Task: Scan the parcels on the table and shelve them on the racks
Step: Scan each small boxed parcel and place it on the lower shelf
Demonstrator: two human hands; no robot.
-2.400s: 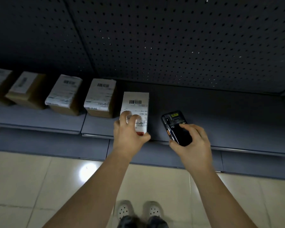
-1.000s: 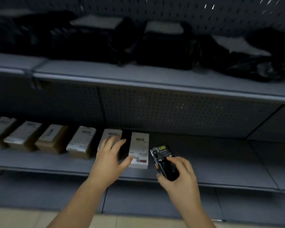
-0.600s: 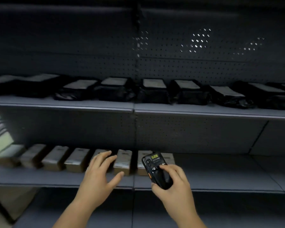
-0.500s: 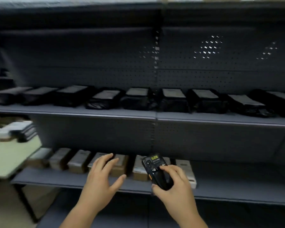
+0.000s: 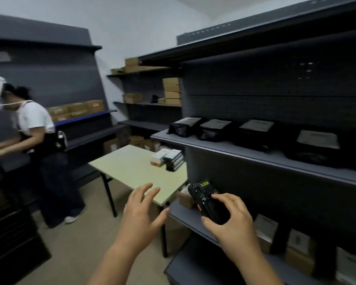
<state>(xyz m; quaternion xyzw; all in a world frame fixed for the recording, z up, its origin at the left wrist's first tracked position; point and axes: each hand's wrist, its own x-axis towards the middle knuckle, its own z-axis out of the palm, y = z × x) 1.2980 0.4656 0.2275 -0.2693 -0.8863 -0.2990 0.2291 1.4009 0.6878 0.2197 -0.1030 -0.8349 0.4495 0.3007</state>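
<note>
Gripping the scanner, right hand hovers; stacked parcels sit on table.

Parcel labels blurred, scanner sticker illegible, nothing readable

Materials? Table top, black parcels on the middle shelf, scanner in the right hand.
The table top looks like matte pale-green laminate board: flat, with a thin clean edge. The black parcels are likely plastic bags: creased, slumped, with a faint sheen. The scanner seems to be hard black moulded plastic, with an orange side button.
</note>
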